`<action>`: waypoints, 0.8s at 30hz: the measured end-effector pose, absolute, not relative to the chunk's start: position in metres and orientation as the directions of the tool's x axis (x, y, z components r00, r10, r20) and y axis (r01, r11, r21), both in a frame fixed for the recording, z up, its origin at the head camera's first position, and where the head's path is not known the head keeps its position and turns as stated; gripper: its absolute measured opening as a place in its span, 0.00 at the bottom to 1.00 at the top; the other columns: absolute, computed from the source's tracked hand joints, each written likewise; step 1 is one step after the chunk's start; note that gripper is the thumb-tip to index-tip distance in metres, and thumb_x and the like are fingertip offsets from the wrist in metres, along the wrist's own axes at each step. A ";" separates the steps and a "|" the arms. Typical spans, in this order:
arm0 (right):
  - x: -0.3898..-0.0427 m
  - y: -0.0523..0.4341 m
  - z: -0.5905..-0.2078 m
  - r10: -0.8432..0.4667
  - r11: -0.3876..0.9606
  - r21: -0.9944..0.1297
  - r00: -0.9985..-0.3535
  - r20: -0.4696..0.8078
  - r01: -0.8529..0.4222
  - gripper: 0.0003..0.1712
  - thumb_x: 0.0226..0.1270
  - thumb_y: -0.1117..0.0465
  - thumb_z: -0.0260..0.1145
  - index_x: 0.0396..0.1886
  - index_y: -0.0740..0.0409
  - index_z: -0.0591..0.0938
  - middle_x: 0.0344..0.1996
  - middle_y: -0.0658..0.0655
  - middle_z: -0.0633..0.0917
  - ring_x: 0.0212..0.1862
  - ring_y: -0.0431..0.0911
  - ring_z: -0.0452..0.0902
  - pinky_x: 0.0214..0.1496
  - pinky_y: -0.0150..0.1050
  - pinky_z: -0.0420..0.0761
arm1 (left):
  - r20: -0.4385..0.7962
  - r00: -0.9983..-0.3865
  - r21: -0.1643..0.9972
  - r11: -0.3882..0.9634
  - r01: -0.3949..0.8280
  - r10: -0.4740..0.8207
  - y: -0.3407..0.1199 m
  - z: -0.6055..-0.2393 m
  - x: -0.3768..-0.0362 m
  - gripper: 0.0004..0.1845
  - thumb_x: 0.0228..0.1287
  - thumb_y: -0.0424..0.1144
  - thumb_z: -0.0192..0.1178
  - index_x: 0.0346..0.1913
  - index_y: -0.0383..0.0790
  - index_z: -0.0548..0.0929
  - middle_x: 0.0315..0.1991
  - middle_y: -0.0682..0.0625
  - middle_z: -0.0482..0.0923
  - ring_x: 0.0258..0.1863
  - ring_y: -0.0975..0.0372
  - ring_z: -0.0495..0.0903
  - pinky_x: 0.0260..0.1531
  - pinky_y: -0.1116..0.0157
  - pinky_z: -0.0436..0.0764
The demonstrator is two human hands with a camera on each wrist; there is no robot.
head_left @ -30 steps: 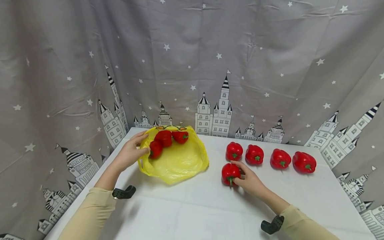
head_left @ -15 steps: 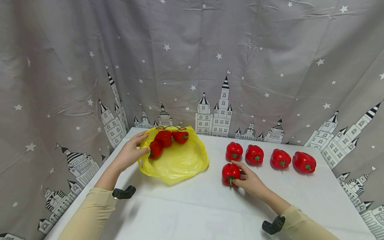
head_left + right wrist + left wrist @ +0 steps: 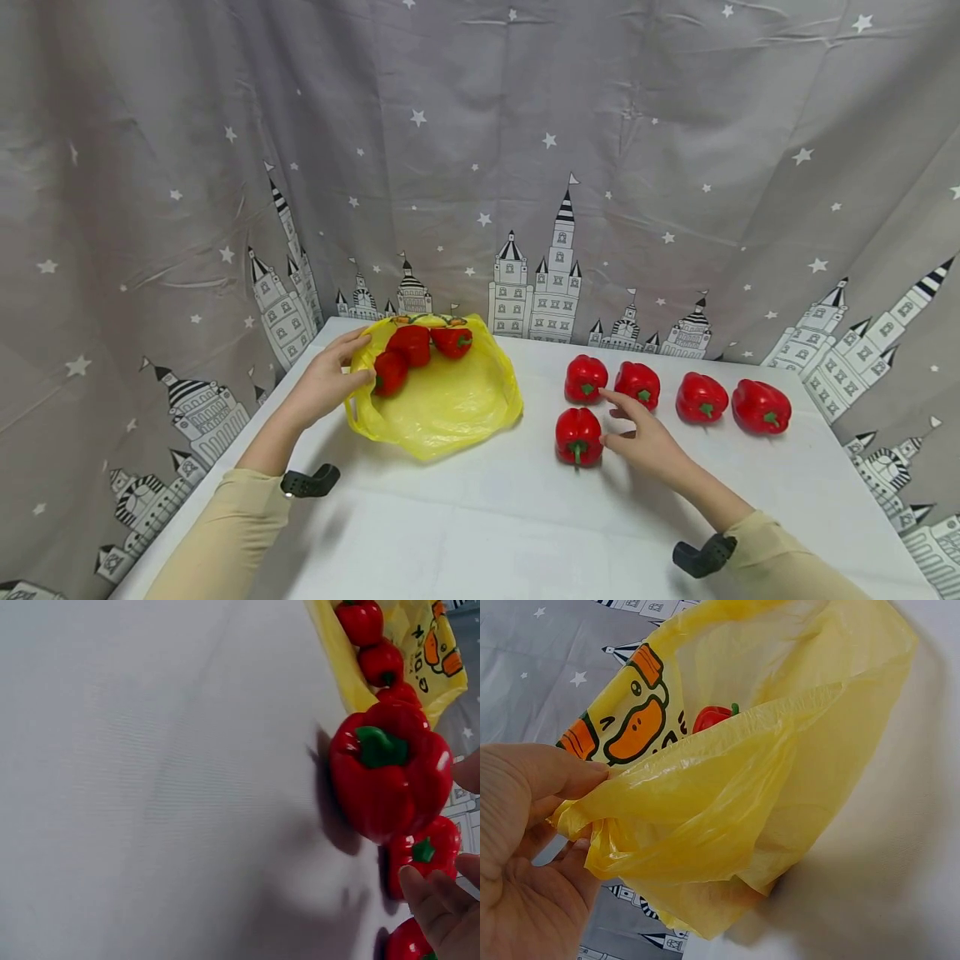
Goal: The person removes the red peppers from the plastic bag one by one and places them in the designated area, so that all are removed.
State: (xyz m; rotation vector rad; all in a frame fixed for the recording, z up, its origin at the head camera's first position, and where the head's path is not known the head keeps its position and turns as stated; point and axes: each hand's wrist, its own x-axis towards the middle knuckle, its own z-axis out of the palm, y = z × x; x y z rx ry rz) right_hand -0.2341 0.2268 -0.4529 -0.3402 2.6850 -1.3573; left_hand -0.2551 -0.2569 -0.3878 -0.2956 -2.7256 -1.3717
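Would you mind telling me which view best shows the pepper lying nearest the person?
The right wrist view: the nearest pepper looks largest there, its green stem clear. The head view shows it whole but smaller, beside the right hand; the left wrist view doesn't show it.

Creased grey curtain (image 3: 457, 92), white stars (image 3: 550, 141), black-and-white castle print (image 3: 555, 308), white tabletop (image 3: 450, 542) in front

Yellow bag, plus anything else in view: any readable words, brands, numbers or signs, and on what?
Yellow bag: dark lettering beside the cartoon face, too small and blurred to read for certain.
Red peppers: none visible.
Curtain: printed castles and stars, no readable text.
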 end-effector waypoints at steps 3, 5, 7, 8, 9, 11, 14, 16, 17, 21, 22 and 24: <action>-0.235 0.226 -0.445 -0.238 0.573 -0.799 -0.970 0.053 -0.184 0.42 0.53 0.57 0.70 0.67 0.39 0.63 0.64 0.56 0.65 0.62 0.56 0.62 0.49 0.47 0.78 | 0.152 -0.979 0.791 0.576 0.205 0.139 -0.251 -0.376 -0.246 0.32 0.61 0.34 0.58 0.67 0.31 0.61 0.71 0.45 0.51 0.60 0.43 0.63 0.53 0.47 0.71; -0.236 0.223 -0.439 -0.235 0.569 -0.796 -0.969 0.083 -0.206 0.41 0.53 0.56 0.71 0.67 0.37 0.64 0.64 0.54 0.64 0.62 0.56 0.62 0.47 0.46 0.79 | 0.150 -0.979 0.786 0.585 0.203 0.138 -0.247 -0.370 -0.241 0.32 0.61 0.34 0.57 0.67 0.30 0.61 0.71 0.44 0.51 0.60 0.43 0.62 0.54 0.47 0.70; -0.236 0.217 -0.432 -0.237 0.565 -0.794 -0.966 0.104 -0.224 0.41 0.53 0.54 0.71 0.66 0.34 0.64 0.63 0.52 0.65 0.62 0.56 0.63 0.45 0.46 0.80 | 0.145 -0.980 0.783 0.590 0.199 0.138 -0.245 -0.367 -0.238 0.32 0.62 0.34 0.57 0.67 0.30 0.61 0.71 0.44 0.51 0.60 0.43 0.62 0.54 0.48 0.70; -0.237 0.213 -0.429 -0.242 0.557 -0.797 -0.963 0.115 -0.235 0.41 0.53 0.55 0.71 0.66 0.33 0.64 0.63 0.51 0.65 0.62 0.55 0.62 0.44 0.46 0.80 | 0.146 -0.980 0.779 0.594 0.199 0.136 -0.247 -0.371 -0.241 0.32 0.62 0.35 0.57 0.67 0.31 0.61 0.71 0.45 0.51 0.60 0.43 0.62 0.54 0.48 0.71; -0.237 0.209 -0.425 -0.251 0.549 -0.799 -0.960 0.123 -0.245 0.41 0.53 0.55 0.72 0.66 0.33 0.64 0.63 0.50 0.65 0.61 0.55 0.63 0.43 0.46 0.81 | 0.146 -0.980 0.778 0.596 0.199 0.135 -0.249 -0.375 -0.245 0.32 0.62 0.36 0.57 0.68 0.33 0.62 0.71 0.46 0.51 0.60 0.44 0.63 0.54 0.48 0.71; -0.237 0.201 -0.421 -0.265 0.536 -0.802 -0.955 0.135 -0.263 0.42 0.52 0.56 0.72 0.66 0.32 0.64 0.62 0.49 0.66 0.60 0.53 0.63 0.42 0.45 0.81 | 0.146 -0.980 0.776 0.599 0.197 0.134 -0.255 -0.385 -0.253 0.32 0.61 0.36 0.58 0.68 0.35 0.62 0.71 0.49 0.51 0.60 0.45 0.63 0.54 0.49 0.71; -0.239 0.188 -0.418 -0.283 0.524 -0.800 -0.946 0.160 -0.292 0.41 0.53 0.55 0.72 0.65 0.31 0.65 0.61 0.47 0.67 0.59 0.50 0.64 0.42 0.45 0.81 | 0.146 -0.980 0.772 0.605 0.196 0.132 -0.262 -0.399 -0.264 0.32 0.61 0.37 0.59 0.69 0.40 0.62 0.71 0.53 0.51 0.60 0.47 0.63 0.54 0.50 0.71; -0.240 0.179 -0.418 -0.290 0.520 -0.798 -0.942 0.171 -0.305 0.39 0.53 0.53 0.71 0.64 0.28 0.65 0.61 0.46 0.67 0.58 0.48 0.66 0.43 0.45 0.81 | 0.140 -0.981 0.774 0.604 0.191 0.132 -0.262 -0.399 -0.263 0.32 0.61 0.37 0.59 0.69 0.40 0.62 0.71 0.53 0.51 0.60 0.47 0.63 0.54 0.49 0.70; -0.241 0.174 -0.418 -0.294 0.517 -0.798 -0.940 0.176 -0.311 0.39 0.53 0.52 0.71 0.64 0.27 0.65 0.61 0.44 0.67 0.58 0.48 0.67 0.43 0.45 0.81 | 0.138 -0.982 0.774 0.604 0.189 0.131 -0.262 -0.400 -0.263 0.32 0.61 0.37 0.59 0.69 0.40 0.62 0.71 0.54 0.51 0.60 0.47 0.63 0.55 0.49 0.70; -0.241 0.151 -0.417 -0.340 0.468 -0.809 -0.918 0.206 -0.355 0.36 0.56 0.53 0.69 0.63 0.28 0.66 0.62 0.42 0.66 0.56 0.49 0.70 0.46 0.46 0.80 | 0.144 -0.981 0.771 0.606 0.195 0.132 -0.263 -0.400 -0.262 0.33 0.61 0.37 0.59 0.69 0.40 0.62 0.71 0.54 0.51 0.61 0.46 0.63 0.54 0.50 0.71; -0.241 0.145 -0.416 -0.351 0.457 -0.812 -0.913 0.209 -0.362 0.36 0.56 0.53 0.69 0.63 0.29 0.67 0.62 0.41 0.67 0.56 0.48 0.71 0.46 0.46 0.80 | 0.148 -0.980 0.771 0.605 0.198 0.132 -0.263 -0.400 -0.262 0.33 0.61 0.37 0.59 0.69 0.40 0.62 0.71 0.53 0.51 0.60 0.46 0.63 0.54 0.50 0.71; -0.241 0.132 -0.414 -0.386 0.425 -0.824 -0.898 0.210 -0.375 0.35 0.57 0.54 0.68 0.64 0.31 0.67 0.62 0.40 0.67 0.56 0.48 0.71 0.48 0.47 0.79 | 0.157 -0.979 0.771 0.603 0.205 0.133 -0.264 -0.399 -0.262 0.33 0.60 0.37 0.59 0.69 0.39 0.62 0.71 0.53 0.51 0.60 0.45 0.63 0.53 0.50 0.72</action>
